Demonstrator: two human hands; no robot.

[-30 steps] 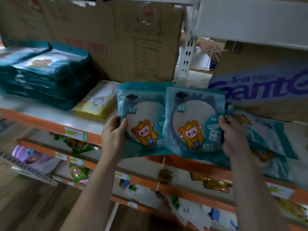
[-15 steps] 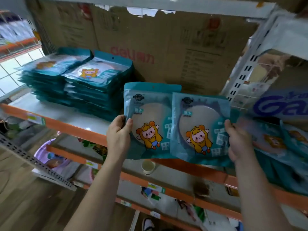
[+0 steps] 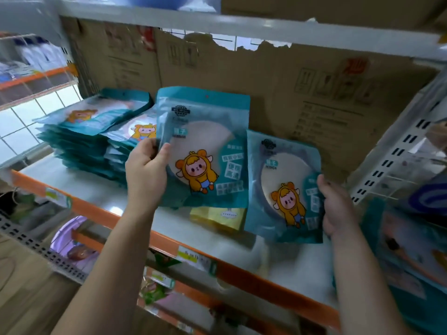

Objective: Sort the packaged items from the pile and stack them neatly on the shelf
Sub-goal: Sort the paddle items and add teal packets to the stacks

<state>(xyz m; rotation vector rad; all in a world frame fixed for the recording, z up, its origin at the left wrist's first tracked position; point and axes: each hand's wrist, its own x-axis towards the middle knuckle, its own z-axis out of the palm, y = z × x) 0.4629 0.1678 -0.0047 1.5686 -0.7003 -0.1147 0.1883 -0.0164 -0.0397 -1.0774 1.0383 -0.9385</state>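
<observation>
Left hand (image 3: 146, 170) pinches one teal packet (image 3: 205, 146) and right hand (image 3: 338, 206) grips a second teal packet (image 3: 283, 189), both upright above the shelf (image 3: 101, 197) — a yellow pack (image 3: 217, 217) half hidden behind, a blurred pile (image 3: 411, 250) cut off at right.

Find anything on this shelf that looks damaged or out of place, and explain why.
The cardboard backing has a ragged, torn top edge. A lone yellow packet lies right of the teal stacks, matching neither.
</observation>
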